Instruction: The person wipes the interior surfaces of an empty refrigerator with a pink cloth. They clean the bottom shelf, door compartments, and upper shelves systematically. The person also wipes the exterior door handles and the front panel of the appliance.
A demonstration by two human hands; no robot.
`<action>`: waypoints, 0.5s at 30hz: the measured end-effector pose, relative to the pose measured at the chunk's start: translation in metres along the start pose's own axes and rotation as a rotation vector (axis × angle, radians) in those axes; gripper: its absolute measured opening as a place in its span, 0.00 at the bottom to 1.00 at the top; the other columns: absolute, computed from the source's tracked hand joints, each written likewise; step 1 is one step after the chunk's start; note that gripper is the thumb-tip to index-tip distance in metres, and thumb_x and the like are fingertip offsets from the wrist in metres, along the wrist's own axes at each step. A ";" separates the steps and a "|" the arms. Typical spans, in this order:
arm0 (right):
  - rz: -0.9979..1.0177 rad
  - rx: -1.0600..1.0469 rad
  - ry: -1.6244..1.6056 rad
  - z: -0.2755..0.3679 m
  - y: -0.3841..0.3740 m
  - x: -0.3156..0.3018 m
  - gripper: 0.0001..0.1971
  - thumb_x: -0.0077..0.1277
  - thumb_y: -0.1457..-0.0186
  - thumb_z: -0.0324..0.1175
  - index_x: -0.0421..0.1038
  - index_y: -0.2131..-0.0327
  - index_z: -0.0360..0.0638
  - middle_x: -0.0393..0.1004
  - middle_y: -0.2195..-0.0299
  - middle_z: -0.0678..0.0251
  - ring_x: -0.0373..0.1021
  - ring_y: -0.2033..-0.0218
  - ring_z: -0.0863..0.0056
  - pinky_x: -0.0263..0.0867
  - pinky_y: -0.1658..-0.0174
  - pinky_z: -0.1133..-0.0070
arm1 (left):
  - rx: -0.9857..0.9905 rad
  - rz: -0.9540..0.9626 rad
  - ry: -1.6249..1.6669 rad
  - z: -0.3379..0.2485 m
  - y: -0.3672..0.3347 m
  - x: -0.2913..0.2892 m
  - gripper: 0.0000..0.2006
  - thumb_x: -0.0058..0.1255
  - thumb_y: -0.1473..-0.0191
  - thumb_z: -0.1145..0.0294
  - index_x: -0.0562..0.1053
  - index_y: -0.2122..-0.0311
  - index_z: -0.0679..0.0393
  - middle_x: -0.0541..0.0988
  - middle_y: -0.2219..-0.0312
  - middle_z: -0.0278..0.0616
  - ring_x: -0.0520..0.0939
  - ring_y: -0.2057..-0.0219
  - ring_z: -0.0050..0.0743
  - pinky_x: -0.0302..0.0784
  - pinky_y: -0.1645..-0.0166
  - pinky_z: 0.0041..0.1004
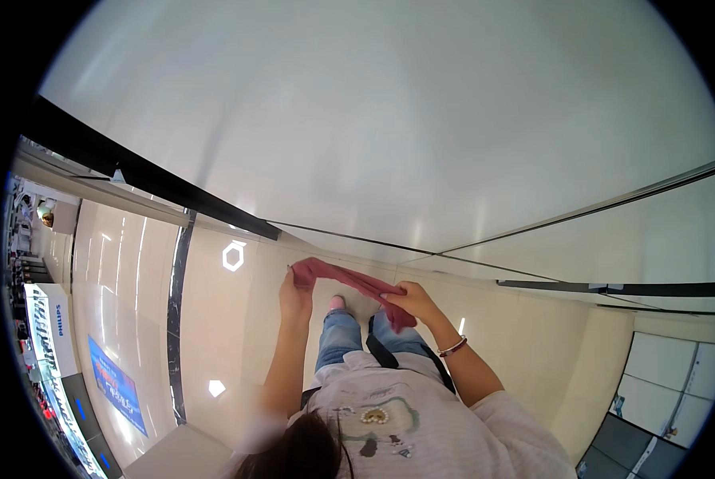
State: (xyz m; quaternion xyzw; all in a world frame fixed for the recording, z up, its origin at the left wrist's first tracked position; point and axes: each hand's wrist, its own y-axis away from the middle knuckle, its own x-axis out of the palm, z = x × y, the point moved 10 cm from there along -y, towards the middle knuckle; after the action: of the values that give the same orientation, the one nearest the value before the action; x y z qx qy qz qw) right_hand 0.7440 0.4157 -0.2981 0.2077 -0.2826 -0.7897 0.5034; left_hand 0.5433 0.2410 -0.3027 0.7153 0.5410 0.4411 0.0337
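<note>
A dark pink cloth [349,277] is stretched between my two hands at waist height, sagging slightly. My left hand [295,291] is closed on its left end, with the fingers partly behind the fabric. The right end is gripped by my right hand [408,301], and a loose part of the cloth hangs down below the fingers. A bracelet [453,346] circles my right wrist. Just beyond the cloth stands a large, glossy pale panel [389,120], apart from both hands.
Dark trim [158,180] edges the panel at left, and a seam [581,214] crosses it at right. Beige floor tiles [238,319] lie below. Far left are a blue sign [116,385] and a display stand [50,327]. White and grey cabinets [653,375] stand at lower right.
</note>
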 end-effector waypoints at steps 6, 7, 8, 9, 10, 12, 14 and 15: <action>-0.010 -0.010 -0.582 -0.002 -0.008 0.023 0.15 0.54 0.52 0.34 0.68 0.66 0.32 0.73 0.72 0.62 0.70 0.74 0.79 0.66 0.71 0.82 | 0.419 -0.036 -0.838 -0.033 -0.001 0.048 0.13 0.42 0.43 0.62 0.68 0.63 0.64 0.73 0.69 0.39 0.71 0.68 0.24 0.66 0.60 0.24; -0.037 -0.010 -0.616 -0.004 -0.008 0.024 0.15 0.54 0.51 0.34 0.67 0.65 0.32 0.73 0.72 0.63 0.69 0.74 0.79 0.66 0.72 0.82 | 0.470 0.018 -0.963 -0.027 -0.001 0.063 0.13 0.43 0.44 0.63 0.68 0.63 0.64 0.73 0.69 0.41 0.71 0.67 0.26 0.67 0.60 0.26; -0.071 -0.013 -0.652 0.000 -0.005 0.024 0.15 0.54 0.51 0.34 0.67 0.64 0.32 0.72 0.72 0.63 0.69 0.75 0.79 0.66 0.73 0.82 | 0.523 0.081 -1.086 -0.017 -0.001 0.079 0.12 0.43 0.44 0.64 0.69 0.63 0.65 0.73 0.69 0.42 0.72 0.67 0.29 0.67 0.59 0.27; -0.105 -0.012 -0.688 0.001 -0.001 0.025 0.16 0.54 0.51 0.34 0.66 0.63 0.33 0.72 0.71 0.63 0.69 0.75 0.79 0.67 0.74 0.81 | 0.574 0.146 -1.207 -0.009 -0.001 0.091 0.12 0.43 0.44 0.66 0.69 0.63 0.65 0.73 0.69 0.44 0.73 0.67 0.32 0.67 0.59 0.29; -0.134 -0.007 -0.709 0.003 0.004 0.027 0.16 0.54 0.51 0.34 0.66 0.63 0.33 0.72 0.72 0.64 0.69 0.75 0.79 0.67 0.75 0.81 | 0.714 0.260 -1.265 -0.005 0.000 0.107 0.11 0.44 0.45 0.67 0.69 0.63 0.66 0.73 0.68 0.46 0.73 0.66 0.36 0.67 0.58 0.31; -0.203 0.003 -0.741 0.003 0.015 0.024 0.16 0.54 0.51 0.34 0.66 0.62 0.34 0.71 0.73 0.64 0.68 0.76 0.79 0.68 0.77 0.80 | 1.000 0.499 -1.334 0.015 0.010 0.138 0.09 0.44 0.47 0.71 0.69 0.64 0.66 0.74 0.67 0.50 0.73 0.65 0.45 0.66 0.56 0.36; -0.238 0.017 -0.777 -0.005 0.026 0.023 0.16 0.53 0.51 0.34 0.65 0.62 0.34 0.70 0.73 0.65 0.68 0.75 0.78 0.68 0.79 0.79 | 1.059 0.649 -1.361 0.031 0.017 0.156 0.08 0.44 0.49 0.73 0.70 0.64 0.64 0.74 0.67 0.50 0.73 0.64 0.48 0.65 0.55 0.39; -0.254 0.023 -0.795 -0.009 0.031 0.023 0.16 0.53 0.51 0.35 0.65 0.62 0.34 0.70 0.73 0.65 0.68 0.75 0.78 0.68 0.80 0.79 | 1.091 0.724 -1.372 0.039 0.022 0.165 0.08 0.44 0.50 0.73 0.70 0.65 0.63 0.74 0.67 0.50 0.73 0.63 0.50 0.65 0.55 0.40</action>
State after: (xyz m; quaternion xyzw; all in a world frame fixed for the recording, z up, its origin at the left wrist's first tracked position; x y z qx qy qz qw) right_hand 0.7618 0.3824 -0.2856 -0.0745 -0.4359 -0.8610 0.2513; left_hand 0.5895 0.3811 -0.2166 0.8598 0.2799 -0.4057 -0.1334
